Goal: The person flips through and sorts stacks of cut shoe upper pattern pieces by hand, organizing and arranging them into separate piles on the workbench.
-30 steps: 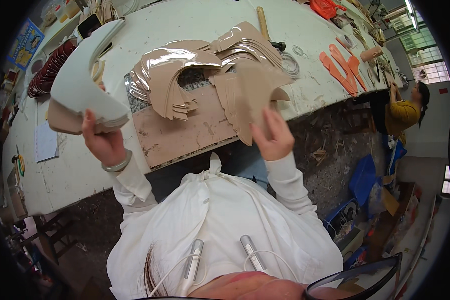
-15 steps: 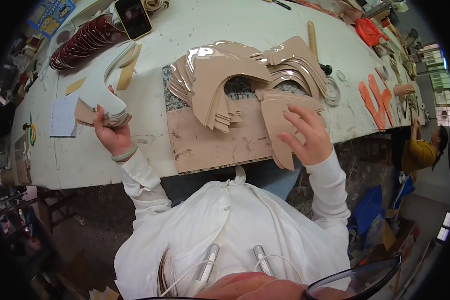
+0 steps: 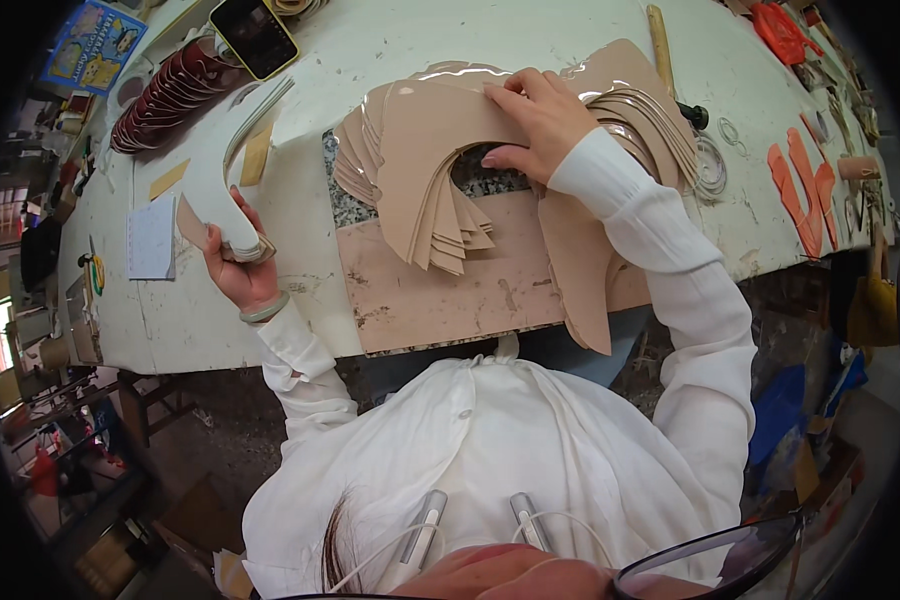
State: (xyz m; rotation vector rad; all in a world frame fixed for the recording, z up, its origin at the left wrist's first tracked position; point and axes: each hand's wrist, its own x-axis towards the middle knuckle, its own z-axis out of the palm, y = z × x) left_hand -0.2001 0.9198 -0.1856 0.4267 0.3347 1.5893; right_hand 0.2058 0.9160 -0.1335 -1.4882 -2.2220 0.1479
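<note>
My left hand [image 3: 241, 268], at the left of the table, is closed round the lower end of a bundle of curved white strips [image 3: 232, 222]. A beige piece [image 3: 188, 222] sticks out from the bundle's left side. My right hand [image 3: 544, 118] reaches over the middle fan of glossy beige curved leather-like pieces [image 3: 410, 150]. Its fingers are apart, the fingertips touching the top piece and the thumb over the cut-out. Under my right forearm lie more beige pieces [image 3: 578, 270], partly hidden by the sleeve. Another fanned stack [image 3: 625, 75] rests behind them.
Beneath the fans are a speckled stone slab [image 3: 342, 190] and a pinkish board [image 3: 440, 310]. A dark red stack [image 3: 175, 95], a phone [image 3: 254, 38] and a paper sheet [image 3: 151, 238] lie left. A wooden-handled hammer [image 3: 660, 45] and orange pieces [image 3: 799, 195] lie right.
My right hand has moved up and left, from the front right beige pieces to the top of the middle fan. My left hand keeps the white strips, now tilted differently. The view has shifted slightly.
</note>
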